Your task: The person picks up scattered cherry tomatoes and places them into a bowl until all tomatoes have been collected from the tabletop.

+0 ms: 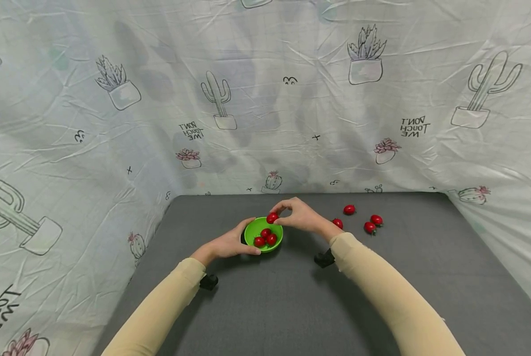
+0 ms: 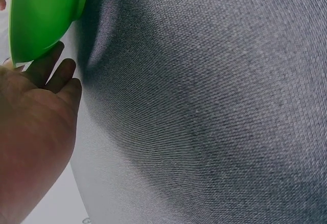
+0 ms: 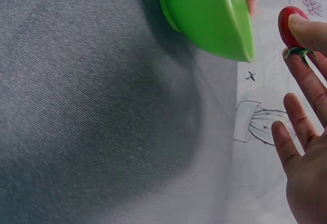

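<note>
Head view: A creased white cloth [image 1: 265,99] printed with potted cacti rises behind a dark grey surface [image 1: 265,306], where three loose tomatoes [image 1: 376,220] lie toward the far right corner and a fourth tomato [image 1: 338,223] shows partly, blocked by the right wrist. Black devices [image 1: 209,282] jut out below cream sleeves [image 1: 390,291]. Near the far edge, left of its middle, a green bowl [image 1: 251,229] holds three red tomatoes [image 1: 271,239]. The left hand [image 1: 228,243] grips the bowl, thumb on the near side; the right hand [image 1: 302,216] pinches a held tomato [image 1: 272,218], small and red, at the bowl's far right rim.

Left wrist view: The woven surface carries a soft shadow beside the bowl, whose contents are hidden from this angle. The left hand's fingers touch its outer wall.

Right wrist view: Cloth drawings show behind the right hand. The held tomato, glossy, oval and capped with green leaves, sits between thumb and fingertip, apart from the bowl; the lower fingers spread loosely.
</note>
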A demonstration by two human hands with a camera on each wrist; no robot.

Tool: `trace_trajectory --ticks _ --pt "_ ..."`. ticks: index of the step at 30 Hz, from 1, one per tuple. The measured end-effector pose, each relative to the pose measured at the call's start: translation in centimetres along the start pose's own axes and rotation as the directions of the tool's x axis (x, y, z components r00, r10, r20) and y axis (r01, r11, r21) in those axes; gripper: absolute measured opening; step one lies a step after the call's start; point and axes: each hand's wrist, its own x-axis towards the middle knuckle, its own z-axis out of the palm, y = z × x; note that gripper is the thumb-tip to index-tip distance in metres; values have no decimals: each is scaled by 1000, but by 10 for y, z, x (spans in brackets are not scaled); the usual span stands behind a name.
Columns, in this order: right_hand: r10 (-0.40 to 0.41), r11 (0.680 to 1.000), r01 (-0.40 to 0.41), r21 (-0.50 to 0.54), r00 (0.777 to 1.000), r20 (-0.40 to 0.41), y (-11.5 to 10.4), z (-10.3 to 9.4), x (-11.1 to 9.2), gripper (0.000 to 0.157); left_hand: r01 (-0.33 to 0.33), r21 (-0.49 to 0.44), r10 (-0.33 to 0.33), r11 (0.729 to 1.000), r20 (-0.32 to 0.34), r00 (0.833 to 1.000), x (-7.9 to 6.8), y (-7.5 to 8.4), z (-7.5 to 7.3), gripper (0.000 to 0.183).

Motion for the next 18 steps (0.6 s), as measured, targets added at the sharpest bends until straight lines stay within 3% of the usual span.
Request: trace_trajectory --ticks 9,18 --pt "68 996 -68 -63 998 -2 4 15 3 28 -9 -26 10 1000 15 1000 1 -1 -2 105" --pt "102 993 -102 -52 995 10 3 24 7 27 -21 -25 22 999 29 999 2 -2 -5 103"
